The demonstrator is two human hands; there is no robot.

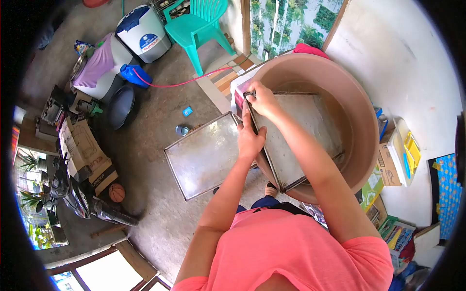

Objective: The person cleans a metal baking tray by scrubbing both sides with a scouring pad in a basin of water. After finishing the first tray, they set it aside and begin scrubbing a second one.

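A shallow metal baking tray point(303, 128) leans inside a large brown plastic tub point(363, 111), partly in cloudy brownish water point(342, 97). My left hand point(250, 139) grips this tray's left edge, its fingers along the rim. At the tray's upper left corner, my right hand point(264, 101) is closed with a small dark thing at its fingertips; I cannot tell what it is. A second metal tray point(204, 155) lies to the left of the tub, beside my left forearm.
A teal plastic chair point(201, 26) and a white washing machine point(145, 36) stand at the back. A pink hose point(179, 83) crosses the floor near a blue jug point(136, 75). Boxes point(90, 148), a motorcycle point(73, 194) and a basketball point(116, 192) are on the left.
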